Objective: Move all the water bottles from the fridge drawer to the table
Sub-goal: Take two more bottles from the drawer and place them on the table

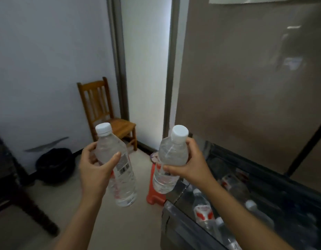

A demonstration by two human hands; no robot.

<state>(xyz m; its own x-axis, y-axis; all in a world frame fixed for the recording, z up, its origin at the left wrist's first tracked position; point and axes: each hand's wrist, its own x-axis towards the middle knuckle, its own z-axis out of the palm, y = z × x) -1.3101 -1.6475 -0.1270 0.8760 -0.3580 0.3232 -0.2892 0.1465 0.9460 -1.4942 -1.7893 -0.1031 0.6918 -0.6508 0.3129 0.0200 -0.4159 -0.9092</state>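
Two at a time, seemingly to save trips to the surface: the left grip (94, 171) curls round the left bottle (124, 186), the right grip (193, 166) round the right bottle (172, 153), both caps-up beside the fridge drawer (171, 230), where more bottles (203, 212) lie.

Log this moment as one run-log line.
stage: carrying, task unfinished | left hand: grips left bottle | right hand: grips right bottle | fridge drawer: open | drawer bottles: several lie inside

Left hand (94, 170), right hand (192, 163) raised (grips curled).
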